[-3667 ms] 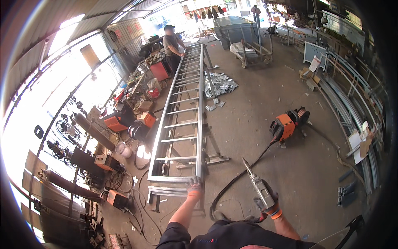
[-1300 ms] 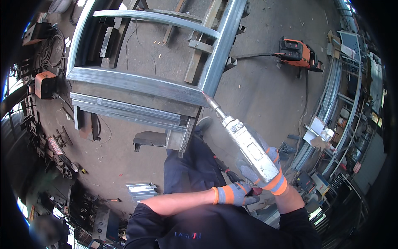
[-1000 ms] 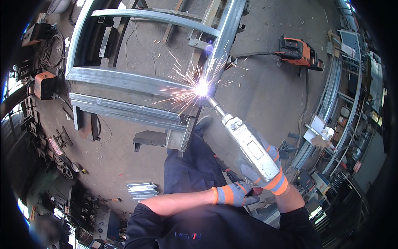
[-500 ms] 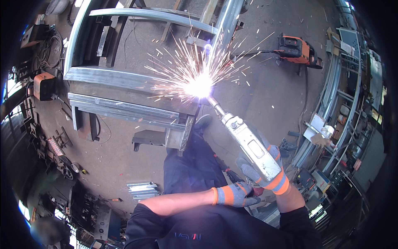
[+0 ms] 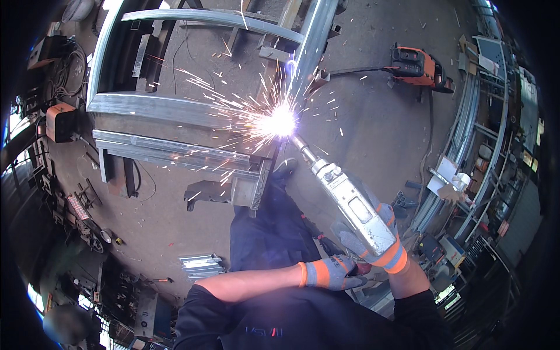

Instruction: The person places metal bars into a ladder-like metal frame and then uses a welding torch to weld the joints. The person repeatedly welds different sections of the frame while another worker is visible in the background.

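My right hand (image 5: pixel 373 233), in a grey and orange glove, is wrapped round a silver handheld welding gun (image 5: pixel 356 204). The gun's narrow nozzle (image 5: pixel 304 149) points up and left at the corner of a metal frame (image 5: pixel 157 108). A white glare and flying sparks (image 5: pixel 277 121) at its tip hide the joint. My left hand (image 5: pixel 331 273), gloved alike, reaches across my body below the gun's rear end. Its fingers are closed by a dark red part, and what they grip is mostly hidden.
Steel tubes on a support (image 5: pixel 175 151) lie just nearer than the frame corner. An orange and black machine (image 5: pixel 417 69) with a cable stands on the floor at the far right. Short metal pieces (image 5: pixel 201 265) lie at lower left. Racks of long profiles (image 5: pixel 466 128) line the right side.
The spark spray has thinned and now reaches more to the left and downward. Frame and supports appear shifted slightly left in view. Both hands keep nearly the same pose.
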The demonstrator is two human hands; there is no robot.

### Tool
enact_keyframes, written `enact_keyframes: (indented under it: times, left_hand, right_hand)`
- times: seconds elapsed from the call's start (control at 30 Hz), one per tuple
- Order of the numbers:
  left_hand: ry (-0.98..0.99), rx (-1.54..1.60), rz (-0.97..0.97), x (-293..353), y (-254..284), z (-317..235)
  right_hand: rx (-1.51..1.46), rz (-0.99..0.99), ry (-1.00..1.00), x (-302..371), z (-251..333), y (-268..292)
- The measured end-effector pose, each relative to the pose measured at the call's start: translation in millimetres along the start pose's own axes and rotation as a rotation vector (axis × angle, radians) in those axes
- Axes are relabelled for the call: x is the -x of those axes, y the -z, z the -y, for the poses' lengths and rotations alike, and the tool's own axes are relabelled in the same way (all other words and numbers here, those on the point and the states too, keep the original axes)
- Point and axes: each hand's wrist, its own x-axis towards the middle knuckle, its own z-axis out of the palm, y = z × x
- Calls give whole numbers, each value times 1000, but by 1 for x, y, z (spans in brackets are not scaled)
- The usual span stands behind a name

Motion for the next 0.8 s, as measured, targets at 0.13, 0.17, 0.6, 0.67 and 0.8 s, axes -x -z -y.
enact_keyframes:
  times: [0.13, 0.17, 0.6, 0.67, 0.8]
  left_hand:
    - [-11, -4, 2, 1, 3, -5]
    - [-22, -15, 3, 2, 3, -6]
    - [-51, 2, -44, 2, -3, 2]
    - [-15, 1, -28, 1, -5, 7]
    - [-101, 12, -79, 0, -11, 18]
  right_hand:
    - [-45, 8, -27, 2, 0, -1]
    - [-58, 9, -20, 3, 0, -2]
    - [-92, -44, -114, 1, 5, -7]
    - [-36, -46, -107, 3, 5, -7]
    - [188, -70, 107, 5, -3, -8]
